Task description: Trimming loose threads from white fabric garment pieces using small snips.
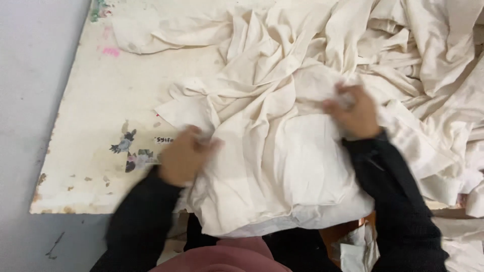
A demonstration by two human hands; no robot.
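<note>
The left hand [184, 153], at centre left of the frame, is closed on a fold of the cream cloth [282, 151], fingers curled over the fabric's left edge where it meets the bare tabletop. It is blurred, so the exact pinch cannot be made out. The right hand [355, 111], right of centre and a little higher in the frame, is likewise clamped on a bunch of the same cloth, knuckles up, with a small wad of fabric showing between the fingers. Both black sleeves [393, 201] run in from the bottom edge.

Between the two hands the cloth lies fairly flat and taut — a smoother panel that drapes over the near table edge toward the person, which suggests the grips on either side are there to spread it. Beyond the hands, toward the top and right of the frame, the rest of the cloth heaps in loose, crumpled folds.

The worn table [101, 90] — off-white, stained, with small flower stickers [132, 153] just left of the left hand — fills the left half. A grey floor [25, 100] shows at far left.
</note>
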